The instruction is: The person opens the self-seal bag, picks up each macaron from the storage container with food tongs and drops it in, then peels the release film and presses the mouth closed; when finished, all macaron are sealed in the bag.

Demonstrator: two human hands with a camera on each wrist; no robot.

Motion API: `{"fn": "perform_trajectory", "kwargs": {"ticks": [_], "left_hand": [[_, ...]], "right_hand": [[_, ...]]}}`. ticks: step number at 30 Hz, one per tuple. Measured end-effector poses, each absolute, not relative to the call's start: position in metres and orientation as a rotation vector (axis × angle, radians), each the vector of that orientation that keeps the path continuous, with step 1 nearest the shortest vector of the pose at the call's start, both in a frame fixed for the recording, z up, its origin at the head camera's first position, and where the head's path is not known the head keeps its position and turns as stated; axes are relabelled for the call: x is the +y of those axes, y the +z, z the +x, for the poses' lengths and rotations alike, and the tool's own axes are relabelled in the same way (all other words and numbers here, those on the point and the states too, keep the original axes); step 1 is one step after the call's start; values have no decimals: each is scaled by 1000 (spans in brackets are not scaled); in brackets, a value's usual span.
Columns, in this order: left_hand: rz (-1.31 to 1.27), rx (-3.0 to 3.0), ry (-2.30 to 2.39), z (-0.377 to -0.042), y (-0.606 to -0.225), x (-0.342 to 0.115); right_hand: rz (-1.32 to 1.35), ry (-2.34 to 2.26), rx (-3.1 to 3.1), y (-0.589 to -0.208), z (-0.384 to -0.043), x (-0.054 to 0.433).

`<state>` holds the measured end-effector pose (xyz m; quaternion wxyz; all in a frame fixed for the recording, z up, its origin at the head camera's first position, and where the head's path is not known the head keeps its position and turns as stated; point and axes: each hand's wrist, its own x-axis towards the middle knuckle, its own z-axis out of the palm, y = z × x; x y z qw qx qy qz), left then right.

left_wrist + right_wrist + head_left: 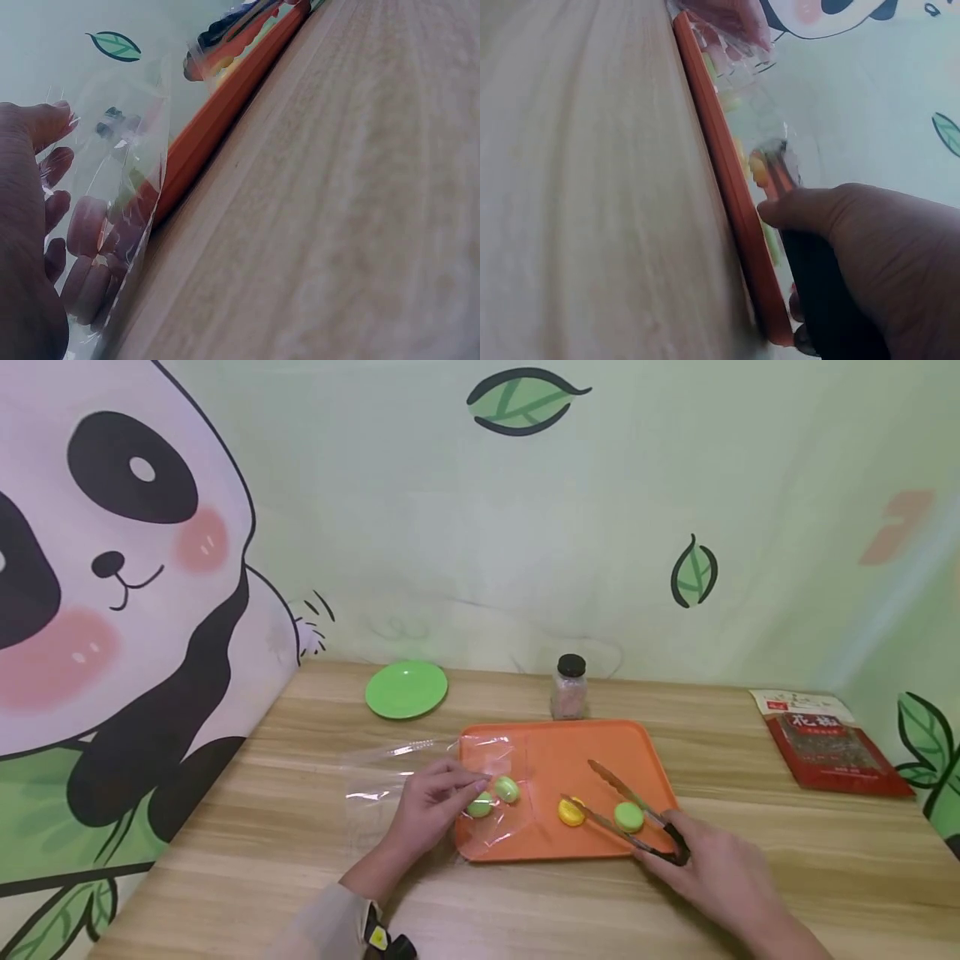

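My left hand (pixel 431 802) pinches the edge of a clear plastic bag (pixel 483 752) over the left part of an orange tray (pixel 555 747). Two light green macarons (pixel 507 789) show through the film. My right hand (pixel 723 868) grips metal tongs (pixel 628 793) by their black handle, arms spread apart. The near arm's tip overlaps a yellow macaron (pixel 573 815); whether they touch I cannot tell. Between the tong arms, close to the handle, lies another green macaron (pixel 628 817). In the right wrist view, the right thumb (pixel 802 210) lies along the tongs.
Behind the tray stands a small jar (pixel 570 693) with a black lid. A green plate (pixel 407 689) lies at the back left, and a red and white spice packet (pixel 832 747) at the right. The wooden table (pixel 247 827) meets a printed wall behind.
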<state>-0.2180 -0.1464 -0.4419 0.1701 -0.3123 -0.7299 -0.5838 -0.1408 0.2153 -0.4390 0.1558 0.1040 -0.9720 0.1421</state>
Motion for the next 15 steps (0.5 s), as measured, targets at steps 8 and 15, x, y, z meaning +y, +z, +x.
{"fn": "perform_trajectory", "kwargs": {"ticks": [8,15], "left_hand": [[-885,-2079,-1707,-218,-443,-147],[-889,-2087,-1686,-219,-443,-146]], "right_hand": [[305,376,-2835,-433,-139,213],[316,430,-2776,-435,-139,217]]}}
